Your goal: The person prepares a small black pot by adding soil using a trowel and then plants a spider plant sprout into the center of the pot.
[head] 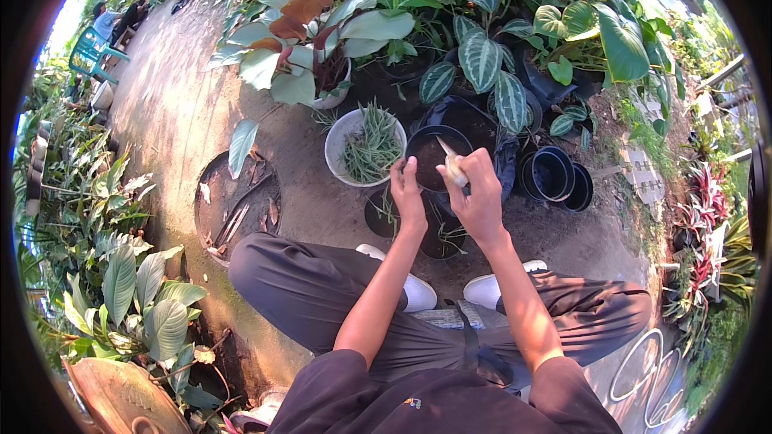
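My right hand (479, 199) grips a pale, pointed tool (453, 166), possibly a wooden dibber, its tip slanting up over a round black pot of soil (427, 147). Beside that pot's left rim is my left hand (409, 199), thumb and fingers slightly apart, with nothing visible in them; whether it touches the rim is unclear. A white bowl (335, 154) heaped with narrow green cuttings (374, 147) stands to its left. Below my hands sit two dark pots, the left one (377, 226) and the right one (443, 247), each with thin green cuttings, partly hidden by my hands.
Nested empty black pots (549, 173) stand to the right, near a dark plastic bag (506, 157). Leafy potted plants (482, 60) crowd the far side. A round sunken cover (226, 193) lies left, with dry debris. A person (107, 23) sits far off by a green chair (90, 54).
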Demonstrator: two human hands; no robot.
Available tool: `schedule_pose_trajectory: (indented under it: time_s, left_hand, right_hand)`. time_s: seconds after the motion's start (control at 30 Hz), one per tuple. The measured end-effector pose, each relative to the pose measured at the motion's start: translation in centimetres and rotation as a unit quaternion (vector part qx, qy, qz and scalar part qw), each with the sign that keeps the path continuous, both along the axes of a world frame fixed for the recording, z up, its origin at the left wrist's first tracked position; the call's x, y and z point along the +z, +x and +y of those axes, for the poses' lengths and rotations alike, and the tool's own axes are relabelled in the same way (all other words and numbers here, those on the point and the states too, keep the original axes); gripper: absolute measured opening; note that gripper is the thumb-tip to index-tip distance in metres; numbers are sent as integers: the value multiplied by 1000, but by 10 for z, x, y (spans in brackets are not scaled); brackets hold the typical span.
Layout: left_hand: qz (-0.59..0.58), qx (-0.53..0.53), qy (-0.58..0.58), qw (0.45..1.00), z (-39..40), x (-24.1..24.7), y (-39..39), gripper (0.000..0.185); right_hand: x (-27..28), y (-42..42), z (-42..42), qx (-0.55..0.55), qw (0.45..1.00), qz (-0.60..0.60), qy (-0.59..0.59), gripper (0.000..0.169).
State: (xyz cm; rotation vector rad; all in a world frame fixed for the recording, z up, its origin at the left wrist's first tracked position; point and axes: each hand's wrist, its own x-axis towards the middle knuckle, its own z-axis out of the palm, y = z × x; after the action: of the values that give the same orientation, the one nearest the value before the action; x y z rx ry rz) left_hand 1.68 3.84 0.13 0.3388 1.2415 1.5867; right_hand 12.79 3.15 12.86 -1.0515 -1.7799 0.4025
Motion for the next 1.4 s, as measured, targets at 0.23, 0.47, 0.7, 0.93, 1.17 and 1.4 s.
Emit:
schedule_pose_trajectory:
  time_s: [0.23, 0.47, 0.7, 0.93, 1.17, 1.4]
  left_hand:
    - [-53, 14, -4, 998, -2, -18, -8, 57]
    - [-89, 5, 80, 993, 3, 1, -10, 41]
    - [-56, -21, 82, 995, 3, 0, -11, 39]
    - [-38, -18, 63, 997, 3, -3, -10, 38]
    - [-25, 37, 54, 998, 6, -26, -28, 53]
    - [-27, 49, 42, 998, 9, -28, -28, 59]
  right_hand:
    - [-16, -8, -10, 62, 996, -61, -13, 22]
    - [11, 22, -9, -60, 987, 149, 11, 26]
    - [-3, 37, -2, 65, 985, 159, 4, 21]
    - [-9, 41, -3, 58, 990, 123, 24, 17]
    - [-35, 48, 23, -222, 906, 357, -49, 22]
    - [-156, 50, 54, -188, 943, 103, -253, 27]
